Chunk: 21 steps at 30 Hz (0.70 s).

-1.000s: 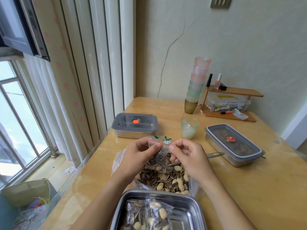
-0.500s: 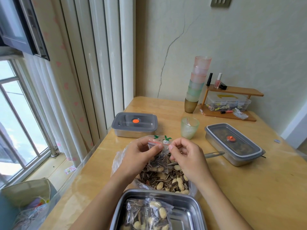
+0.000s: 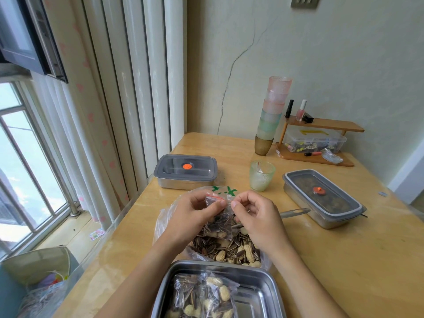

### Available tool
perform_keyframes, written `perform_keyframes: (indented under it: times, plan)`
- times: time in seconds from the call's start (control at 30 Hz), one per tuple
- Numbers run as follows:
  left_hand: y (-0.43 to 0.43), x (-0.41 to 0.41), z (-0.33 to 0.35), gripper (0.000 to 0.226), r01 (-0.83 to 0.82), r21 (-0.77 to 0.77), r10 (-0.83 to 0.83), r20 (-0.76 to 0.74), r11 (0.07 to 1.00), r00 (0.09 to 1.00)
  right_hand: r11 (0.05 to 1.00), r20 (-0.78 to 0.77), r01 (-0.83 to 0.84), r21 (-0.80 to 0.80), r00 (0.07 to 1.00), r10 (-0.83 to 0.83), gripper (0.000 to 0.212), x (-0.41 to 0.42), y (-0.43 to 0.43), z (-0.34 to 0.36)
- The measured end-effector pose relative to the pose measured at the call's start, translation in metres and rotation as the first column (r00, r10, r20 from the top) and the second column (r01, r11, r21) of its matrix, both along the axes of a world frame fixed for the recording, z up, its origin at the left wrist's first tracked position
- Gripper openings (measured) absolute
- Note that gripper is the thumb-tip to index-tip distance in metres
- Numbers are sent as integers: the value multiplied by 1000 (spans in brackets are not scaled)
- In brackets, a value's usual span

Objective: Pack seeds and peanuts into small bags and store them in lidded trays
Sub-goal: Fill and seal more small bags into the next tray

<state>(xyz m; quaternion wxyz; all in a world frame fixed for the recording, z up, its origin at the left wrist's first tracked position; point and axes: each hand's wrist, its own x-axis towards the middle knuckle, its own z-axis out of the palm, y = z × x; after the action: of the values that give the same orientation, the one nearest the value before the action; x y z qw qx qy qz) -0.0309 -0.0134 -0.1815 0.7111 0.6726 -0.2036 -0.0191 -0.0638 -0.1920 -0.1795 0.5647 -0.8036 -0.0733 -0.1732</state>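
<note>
Could scatter shells over the table (image 3: 355, 271) with a half-pressed seal, most likely on the tip toward the open tray (image 3: 257, 294) at the near edge. Could also catch a seed in the strip, given so full a load, and leave a gap unnoticed. Gentler outcome on a plain slip: straight down into the big bag (image 3: 231, 251) of loose seeds and peanuts, with little lost. Holds the small bag (image 3: 219, 222) upright just above that pile, red-lined mouth uppermost. Pinches the mouth's left end with the left hand (image 3: 190, 214), thumb pressed on the front, other fingers curled behind. Pinches the right end with the right hand (image 3: 259, 214), fingers curled in, thumb tips nearly meeting. Cannot tell whether closed across the middle.
</note>
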Motion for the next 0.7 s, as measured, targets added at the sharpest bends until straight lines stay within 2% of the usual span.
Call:
perform_keyframes:
  times: [0.3, 0.47, 0.7]
  plan:
    - [0, 2, -1, 10, 25, -21, -25, -15, 999, 1000, 1000, 40, -5, -12, 999, 5, 12, -1, 2, -2]
    - [-1, 1, -2, 9, 33, -12, -32, 13, 999, 999, 999, 48, 6, -42, 999, -4, 8, 1, 1, -3]
    - [-1, 3, -2, 14, 38, -34, -37, 16, 999, 999, 997, 52, 41, -63, 998, -38, 19, 0, -1, -1]
